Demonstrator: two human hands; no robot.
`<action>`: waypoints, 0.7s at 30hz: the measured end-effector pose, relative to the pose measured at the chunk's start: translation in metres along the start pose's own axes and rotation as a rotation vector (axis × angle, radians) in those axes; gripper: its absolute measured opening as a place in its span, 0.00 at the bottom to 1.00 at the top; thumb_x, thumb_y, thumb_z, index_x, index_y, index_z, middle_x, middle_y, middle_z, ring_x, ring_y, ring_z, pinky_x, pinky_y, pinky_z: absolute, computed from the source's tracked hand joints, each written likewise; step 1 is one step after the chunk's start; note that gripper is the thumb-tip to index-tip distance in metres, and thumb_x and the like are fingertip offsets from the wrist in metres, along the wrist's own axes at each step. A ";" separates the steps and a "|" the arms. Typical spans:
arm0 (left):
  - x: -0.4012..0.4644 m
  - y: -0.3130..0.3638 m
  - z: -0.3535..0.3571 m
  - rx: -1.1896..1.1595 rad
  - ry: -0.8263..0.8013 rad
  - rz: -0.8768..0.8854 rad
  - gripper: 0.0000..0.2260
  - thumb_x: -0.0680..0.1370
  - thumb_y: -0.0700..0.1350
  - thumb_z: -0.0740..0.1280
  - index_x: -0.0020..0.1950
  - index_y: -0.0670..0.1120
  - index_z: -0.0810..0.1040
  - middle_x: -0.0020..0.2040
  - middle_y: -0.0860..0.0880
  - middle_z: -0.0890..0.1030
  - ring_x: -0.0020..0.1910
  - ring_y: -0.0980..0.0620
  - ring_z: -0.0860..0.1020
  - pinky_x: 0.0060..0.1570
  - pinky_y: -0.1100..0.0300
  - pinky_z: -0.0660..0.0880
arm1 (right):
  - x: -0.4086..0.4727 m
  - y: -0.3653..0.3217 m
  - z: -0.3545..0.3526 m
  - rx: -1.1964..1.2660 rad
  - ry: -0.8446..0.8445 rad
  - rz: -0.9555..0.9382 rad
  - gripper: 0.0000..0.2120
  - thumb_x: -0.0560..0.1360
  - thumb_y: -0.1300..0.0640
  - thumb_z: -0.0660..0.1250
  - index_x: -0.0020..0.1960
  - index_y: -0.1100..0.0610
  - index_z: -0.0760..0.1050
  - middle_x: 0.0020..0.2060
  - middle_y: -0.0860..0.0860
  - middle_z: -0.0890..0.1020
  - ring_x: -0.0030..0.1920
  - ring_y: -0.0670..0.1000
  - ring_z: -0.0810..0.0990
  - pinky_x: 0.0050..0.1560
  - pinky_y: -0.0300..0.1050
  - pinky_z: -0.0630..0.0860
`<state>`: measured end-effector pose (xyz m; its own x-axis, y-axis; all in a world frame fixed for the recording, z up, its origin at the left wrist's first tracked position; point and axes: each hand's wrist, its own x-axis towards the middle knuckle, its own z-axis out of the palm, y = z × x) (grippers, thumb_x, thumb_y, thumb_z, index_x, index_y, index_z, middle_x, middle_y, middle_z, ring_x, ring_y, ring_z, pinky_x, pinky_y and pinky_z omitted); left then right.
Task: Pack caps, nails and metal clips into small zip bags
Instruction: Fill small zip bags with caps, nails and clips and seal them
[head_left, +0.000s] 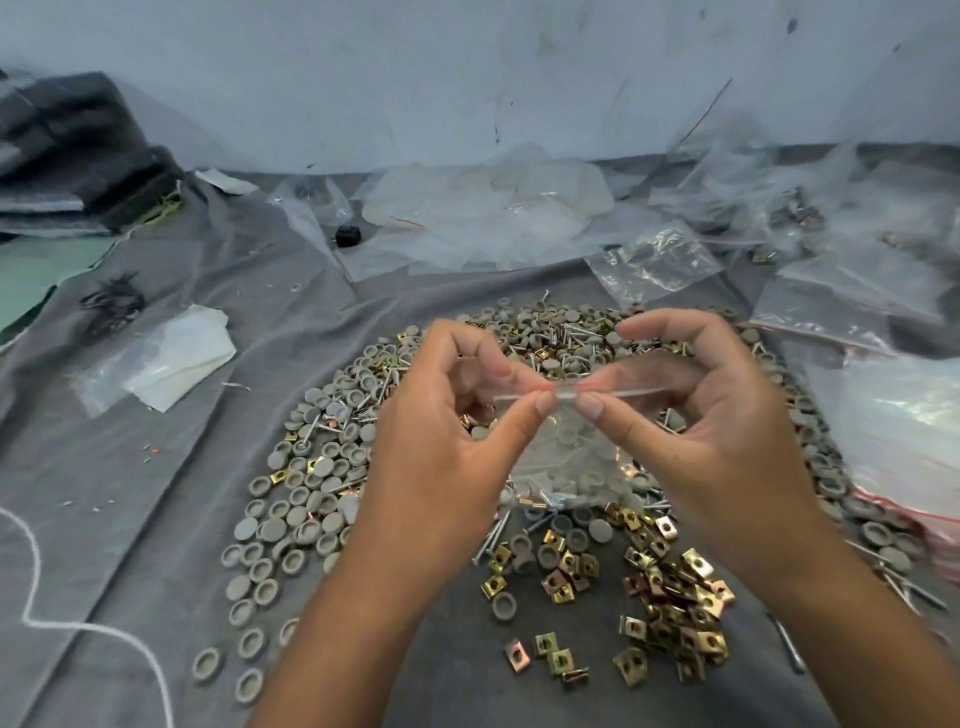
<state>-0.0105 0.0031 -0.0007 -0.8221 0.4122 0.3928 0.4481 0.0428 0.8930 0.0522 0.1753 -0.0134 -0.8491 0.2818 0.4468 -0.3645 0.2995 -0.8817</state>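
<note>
A small clear zip bag (566, 457) hangs in the air over the pile, with caps, nails and clips showing through its lower half. My left hand (457, 431) pinches its top strip between thumb and forefinger. My right hand (696, 415) pinches the same strip just to the right, thumb tips nearly touching. Below lies a wide heap of grey round caps (306, 499) mixed with nails (498, 535). Gold and copper metal clips (670, 597) are spread at the front right.
Everything lies on a grey cloth (130, 519). Empty clear bags (488, 213) are heaped at the back, filled zip bags (904, 431) at the right. A white folded bag (171, 358) sits left, a white cord (62, 618) at the front left, dark fabric (67, 156) at the back left.
</note>
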 end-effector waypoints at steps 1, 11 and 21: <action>0.000 -0.001 0.001 -0.002 0.006 -0.002 0.11 0.76 0.45 0.73 0.49 0.53 0.70 0.47 0.51 0.85 0.49 0.48 0.84 0.50 0.44 0.80 | 0.001 0.000 -0.002 -0.017 -0.001 -0.004 0.21 0.73 0.49 0.77 0.62 0.44 0.73 0.49 0.46 0.87 0.49 0.49 0.86 0.47 0.41 0.82; 0.002 -0.004 0.002 -0.002 0.042 0.022 0.15 0.74 0.45 0.76 0.53 0.55 0.74 0.49 0.53 0.86 0.50 0.51 0.84 0.47 0.61 0.78 | 0.006 -0.001 -0.024 -0.085 0.029 0.004 0.19 0.72 0.49 0.74 0.60 0.45 0.73 0.47 0.48 0.87 0.46 0.52 0.85 0.49 0.51 0.82; 0.000 0.001 0.004 0.083 0.052 0.068 0.12 0.76 0.47 0.75 0.53 0.57 0.73 0.47 0.54 0.85 0.50 0.50 0.84 0.50 0.49 0.79 | 0.001 -0.001 -0.017 -0.214 -0.010 -0.044 0.16 0.76 0.44 0.71 0.60 0.40 0.70 0.48 0.43 0.85 0.51 0.51 0.83 0.51 0.59 0.79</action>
<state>-0.0092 0.0067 -0.0005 -0.8050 0.3690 0.4646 0.5292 0.0925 0.8434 0.0584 0.1905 -0.0098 -0.8383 0.2555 0.4816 -0.3127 0.4981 -0.8088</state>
